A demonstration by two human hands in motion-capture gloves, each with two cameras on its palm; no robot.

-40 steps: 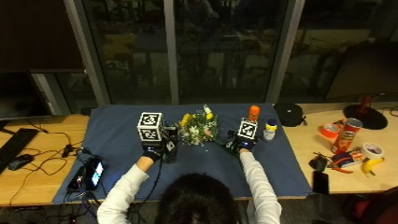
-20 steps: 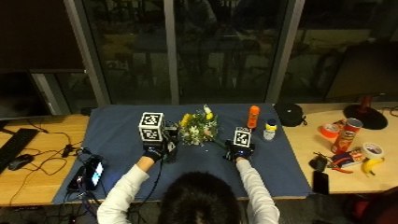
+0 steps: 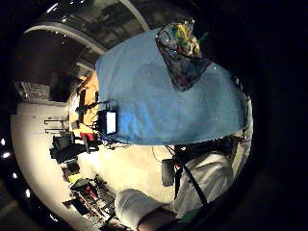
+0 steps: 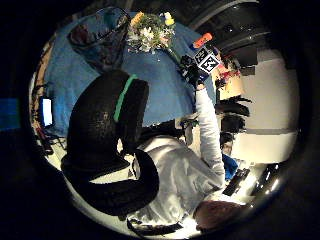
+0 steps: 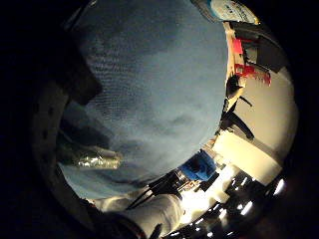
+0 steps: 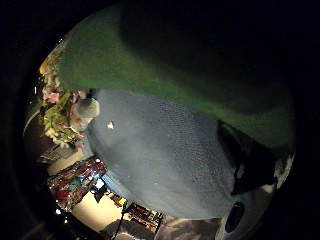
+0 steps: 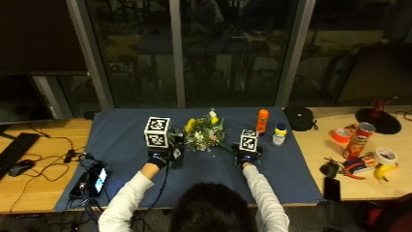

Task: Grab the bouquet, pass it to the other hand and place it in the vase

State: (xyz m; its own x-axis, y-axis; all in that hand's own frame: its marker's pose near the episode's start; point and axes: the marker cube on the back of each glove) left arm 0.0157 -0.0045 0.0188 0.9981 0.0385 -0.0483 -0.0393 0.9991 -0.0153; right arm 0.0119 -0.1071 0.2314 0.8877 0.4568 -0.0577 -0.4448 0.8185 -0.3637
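On the blue-clothed surface [image 7: 128, 140] the bouquet [image 7: 205, 133] lies between the two gloved hands, its flower heads toward the window and its stem running to the right hand [image 7: 247, 155], whose grip is curled round the stem's end; the left hand [image 7: 162, 155] rests beside the dark glass vase [image 7: 176, 151], though whether its grip is spread or closed cannot be told. Beyond the right hand stand an orange bottle [image 7: 262, 121] and a small white bottle [image 7: 279, 135].
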